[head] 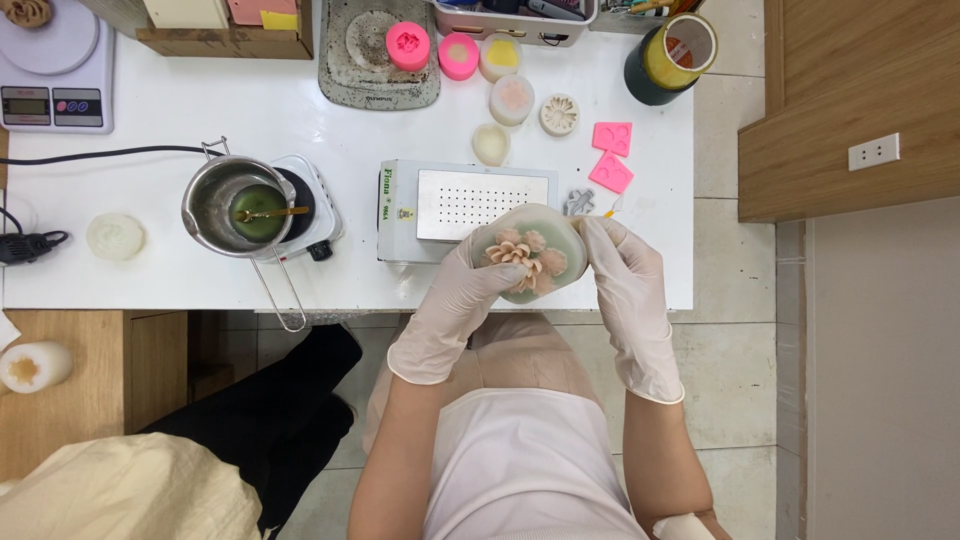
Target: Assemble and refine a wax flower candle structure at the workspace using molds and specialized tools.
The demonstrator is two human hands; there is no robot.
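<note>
Both forearms reach up from six o'clock, gloved in thin white latex. The left hand (462, 290) curls its fingers over the pale flowers on top of a rounded green-white flower candle (530, 252), gripping it from eight o'clock. The right hand (625, 285) clasps the candle's edge from three o'clock, fingers bent around its side. The candle sits between the hands, above the desk (180, 270) edge, just at six o'clock of a perforated hot plate (470, 205).
</note>
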